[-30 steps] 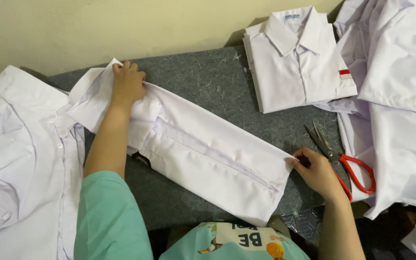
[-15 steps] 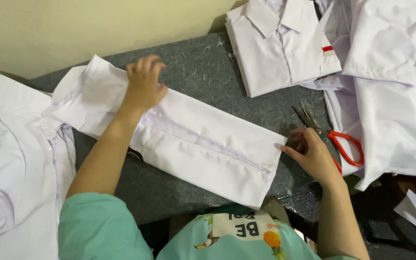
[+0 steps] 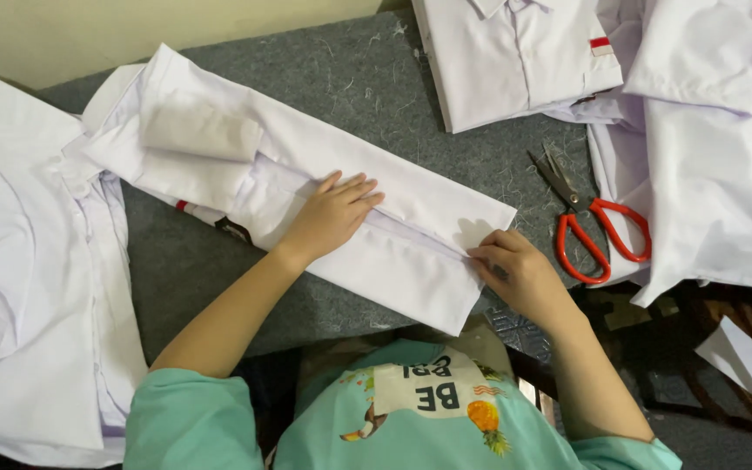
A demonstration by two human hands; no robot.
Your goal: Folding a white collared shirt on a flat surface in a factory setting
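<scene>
White cotton shirt [image 3: 306, 183], already folded into a long narrow band, lies across the grey felt-covered table [image 3: 376, 78]; cross folds remain. Left hand [image 3: 332, 213] presses flat, fingers spread; right hand [image 3: 520, 270] pinches its end edge. Red-handled scissors [image 3: 594, 222] and a folded white shirt [image 3: 515, 52] lie nearby, before a pale wall.

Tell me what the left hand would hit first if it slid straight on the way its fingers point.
The left hand would probably meet the red-handled scissors first, past the folded white shirt.

Four white shirts [image 3: 332, 209], one scissors [image 3: 598, 231]
</scene>
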